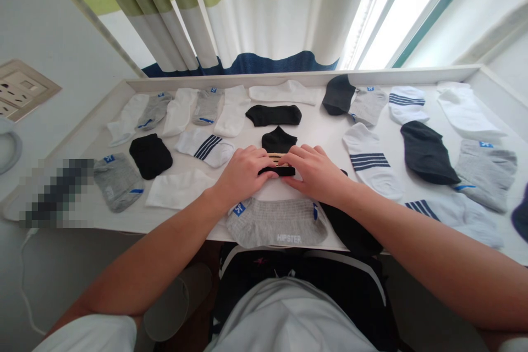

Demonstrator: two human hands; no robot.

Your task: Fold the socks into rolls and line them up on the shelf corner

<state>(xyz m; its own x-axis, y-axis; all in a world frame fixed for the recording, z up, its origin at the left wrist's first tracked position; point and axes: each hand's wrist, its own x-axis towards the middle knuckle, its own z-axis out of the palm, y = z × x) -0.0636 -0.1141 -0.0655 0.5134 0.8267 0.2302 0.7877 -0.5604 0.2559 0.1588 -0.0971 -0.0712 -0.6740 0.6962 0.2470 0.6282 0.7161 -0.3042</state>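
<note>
My left hand (244,173) and my right hand (315,173) meet at the front middle of the white ledge. Their fingers and thumbs are closed on the two ends of a black sock with tan stripes (276,170), partly hidden by the fingers. Just beyond it lies a black ankle sock (279,136). On the near side a grey sock with blue tabs and the word HIPSTER (280,223) lies flat. Under my right forearm another black sock (350,228) is partly covered. A white sock with dark stripes (206,146) rests left of my left hand.
Several white, grey and black socks are spread over the ledge (322,121), which has a low raised back rim. A curtain (272,16) hangs behind it. At the far left are a blurred-out dark object (61,192), a white cable (25,286) and a wall socket (20,91).
</note>
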